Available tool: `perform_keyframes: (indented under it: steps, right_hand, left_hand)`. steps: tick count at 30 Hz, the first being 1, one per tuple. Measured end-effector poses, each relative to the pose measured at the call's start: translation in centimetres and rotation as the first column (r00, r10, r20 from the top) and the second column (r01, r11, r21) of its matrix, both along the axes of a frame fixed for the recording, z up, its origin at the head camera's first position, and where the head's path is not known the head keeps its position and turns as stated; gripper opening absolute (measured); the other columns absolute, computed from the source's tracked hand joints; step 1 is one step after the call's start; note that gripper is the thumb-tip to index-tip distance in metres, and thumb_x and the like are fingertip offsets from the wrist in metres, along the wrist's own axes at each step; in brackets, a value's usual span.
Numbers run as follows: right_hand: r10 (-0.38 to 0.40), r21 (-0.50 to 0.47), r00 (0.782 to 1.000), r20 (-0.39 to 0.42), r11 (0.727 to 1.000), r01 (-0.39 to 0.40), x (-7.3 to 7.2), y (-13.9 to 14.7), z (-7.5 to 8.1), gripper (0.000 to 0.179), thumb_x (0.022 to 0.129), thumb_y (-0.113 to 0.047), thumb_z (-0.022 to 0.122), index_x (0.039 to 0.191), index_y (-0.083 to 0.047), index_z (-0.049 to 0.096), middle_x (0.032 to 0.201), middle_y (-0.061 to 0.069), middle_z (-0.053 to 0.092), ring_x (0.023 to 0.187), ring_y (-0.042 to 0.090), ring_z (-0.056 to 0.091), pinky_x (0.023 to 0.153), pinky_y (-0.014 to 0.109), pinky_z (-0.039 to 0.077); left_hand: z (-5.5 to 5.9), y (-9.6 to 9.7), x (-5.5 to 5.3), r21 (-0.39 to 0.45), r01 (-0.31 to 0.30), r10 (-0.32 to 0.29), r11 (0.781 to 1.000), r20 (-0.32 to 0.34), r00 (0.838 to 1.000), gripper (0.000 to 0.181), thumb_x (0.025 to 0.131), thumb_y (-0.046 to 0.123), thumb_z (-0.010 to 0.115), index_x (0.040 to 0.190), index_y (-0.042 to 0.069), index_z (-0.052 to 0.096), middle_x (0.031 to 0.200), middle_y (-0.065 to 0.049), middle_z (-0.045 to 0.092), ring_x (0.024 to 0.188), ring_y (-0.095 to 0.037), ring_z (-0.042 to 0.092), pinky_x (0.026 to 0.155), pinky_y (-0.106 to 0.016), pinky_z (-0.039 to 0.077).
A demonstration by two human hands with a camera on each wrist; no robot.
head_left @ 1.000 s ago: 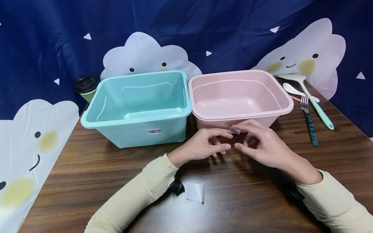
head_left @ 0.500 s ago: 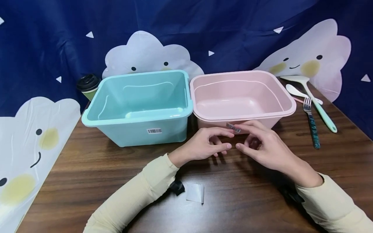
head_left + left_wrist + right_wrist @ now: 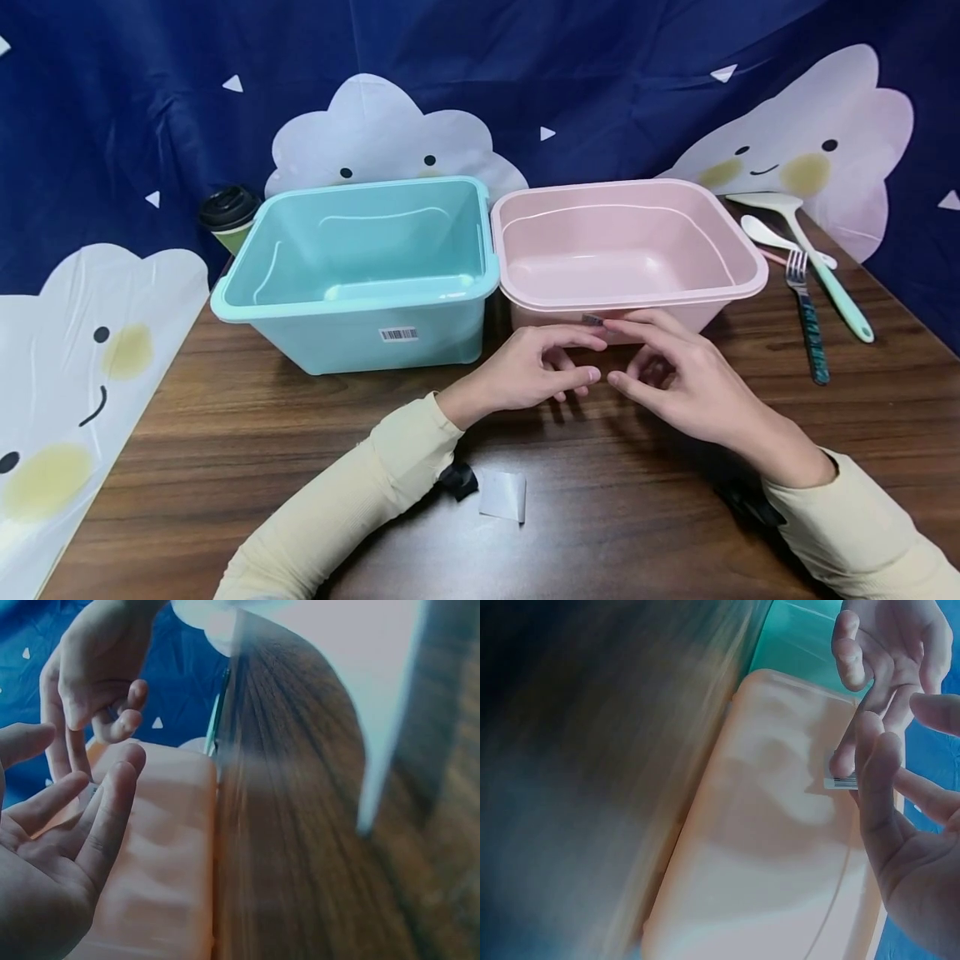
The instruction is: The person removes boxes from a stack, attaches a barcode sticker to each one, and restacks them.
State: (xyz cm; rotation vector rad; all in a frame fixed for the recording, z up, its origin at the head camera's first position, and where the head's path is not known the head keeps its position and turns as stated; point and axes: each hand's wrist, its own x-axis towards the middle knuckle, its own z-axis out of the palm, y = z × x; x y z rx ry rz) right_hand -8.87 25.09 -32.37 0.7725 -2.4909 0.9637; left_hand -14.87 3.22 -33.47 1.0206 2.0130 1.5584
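Observation:
A small barcode sticker (image 3: 845, 782) lies against the front wall of the pink basin (image 3: 630, 302). In the head view only a dark corner of it shows; fingers hide the rest. My left hand (image 3: 551, 367) reaches in from the left, fingers extended, one fingertip over the sticker in the right wrist view. From the right comes my right hand (image 3: 678, 375), its index fingertip at the sticker's edge and its thumb held apart below. Neither hand's fingers are curled round anything. The basin stands upright, with nothing inside.
Left of the pink basin stands a turquoise bin (image 3: 360, 325) with its own barcode label (image 3: 399, 334). A lidded cup (image 3: 229, 212) is behind it. Fork (image 3: 808, 321), white spoon (image 3: 780, 233) and spatula (image 3: 832, 279) lie at right. A silvery paper square (image 3: 502, 497) lies in front.
The barcode sticker, tilted and then more exposed earlier, is now mostly covered by fingers. Both hands stay almost in place, and the head view has shifted slightly.

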Motion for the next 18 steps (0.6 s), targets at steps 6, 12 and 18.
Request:
perform_keyframes:
  steps: [6, 12, 18]
  right_hand:
    - [0.000, -0.004, 1.000, 0.003, 1.000, 0.000, 0.19, 0.01, 0.04, 0.061, 0.074, 0.006, 0.083, 0.131, -0.006, 0.065, 0.124, 0.004, 0.063, 0.074, -0.004, 0.061, 0.062, 0.011, 0.051]
    - [-0.002, -0.006, 1.000, 0.005, 1.000, 0.002, 0.27, 0.04, 0.00, 0.063, 0.074, 0.005, 0.084, 0.132, -0.007, 0.065, 0.125, 0.004, 0.063, 0.075, -0.004, 0.062, 0.062, 0.011, 0.051]
    - [-0.006, -0.007, 1.000, 0.019, 1.000, 0.006, 0.30, 0.01, -0.05, 0.064, 0.074, 0.005, 0.084, 0.133, -0.007, 0.063, 0.127, 0.006, 0.061, 0.076, -0.005, 0.062, 0.061, 0.012, 0.051]
  left_hand:
    - [0.14, 0.21, -0.06, -0.022, -0.012, 0.012, 1.000, -0.013, 1.000, 0.037, 0.095, 0.008, 0.068, 0.130, -0.002, 0.063, 0.097, -0.022, 0.074, 0.076, -0.042, 0.071, 0.063, -0.047, 0.061]
    - [0.26, 0.20, -0.04, -0.036, -0.033, 0.032, 0.999, -0.027, 0.999, 0.035, 0.095, 0.009, 0.069, 0.128, 0.000, 0.064, 0.081, -0.020, 0.074, 0.074, -0.041, 0.070, 0.063, -0.048, 0.061]
    - [0.34, 0.03, -0.02, -0.029, -0.066, 0.066, 0.997, -0.019, 0.998, 0.033, 0.095, 0.009, 0.070, 0.127, 0.003, 0.066, 0.083, -0.019, 0.074, 0.077, -0.040, 0.071, 0.065, -0.047, 0.061]
